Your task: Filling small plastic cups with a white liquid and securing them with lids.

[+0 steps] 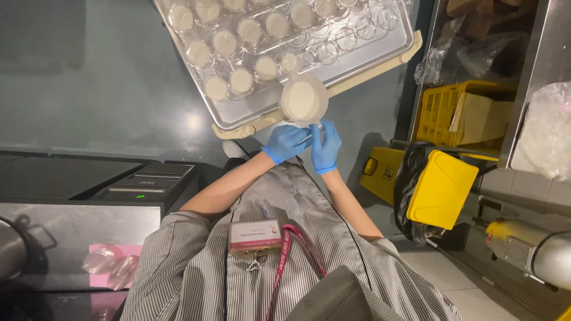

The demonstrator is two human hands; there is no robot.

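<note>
Both forearms reach forward from striped sleeves, wrists close together. The left hand (285, 142) and the right hand (325, 145), in blue gloves, meet just below a clear jug (303, 99) of white liquid, fingers curled together around its handle. The jug hangs tilted over the near edge of a metal tray (380, 50) of small filled cups (225, 43), far centre. A yellow bin (443, 187) stands right.

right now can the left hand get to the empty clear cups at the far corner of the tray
Probably not without letting go: the left hand and the right hand both grip the handle of the jug of white liquid. Otherwise the way over the tray to the empty cups looks open.
</note>
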